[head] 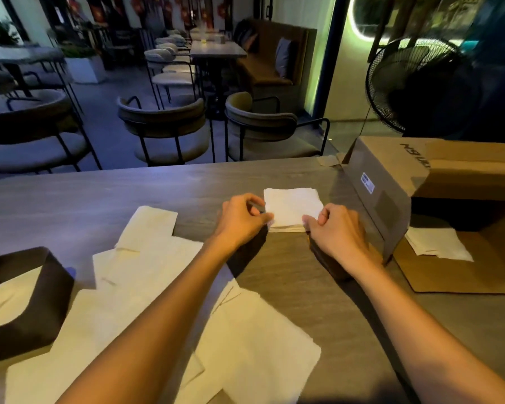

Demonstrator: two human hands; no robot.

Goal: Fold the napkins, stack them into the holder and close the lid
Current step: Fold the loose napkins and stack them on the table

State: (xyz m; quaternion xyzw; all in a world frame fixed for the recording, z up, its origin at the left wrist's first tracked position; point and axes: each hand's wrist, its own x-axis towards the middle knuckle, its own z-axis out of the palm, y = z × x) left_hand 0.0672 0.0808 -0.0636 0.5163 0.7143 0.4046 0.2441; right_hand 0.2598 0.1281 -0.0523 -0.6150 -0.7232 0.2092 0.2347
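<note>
Both hands meet at a small stack of folded white napkins (293, 207) lying toward the far edge of the tabletop (99, 196), a little right of its middle. On the stack's left near corner, the left hand (241, 221) has its fingers curled and its thumb and fingertips pinching the paper. At the stack's right near corner, the right hand (340, 231) pinches in the same way, fingers curled in. The top napkin is square and sits neatly on the layers under it, whose edges show along the near side.

Unfolded cream napkins (158, 272) are spread loosely over the left and near parts of the tabletop, overlapping one another and reaching to the near edge beneath the person's forearms.

At the left edge of the tabletop stands a dark box-shaped napkin holder (45, 290), open at the top. Pale napkin paper shows inside it; how full it is cannot be told.

At the right edge lies a brown cardboard box (391, 182), tipped on its side with its opening facing the person and its flap flat on the tabletop. A few white napkins (438, 244) rest on that flap, just inside the opening. A blue and white label is stuck on the box's side.

Beyond the far edge stand curved-back chairs (164, 123), more tables, and a black floor fan (414, 83) at the right.
</note>
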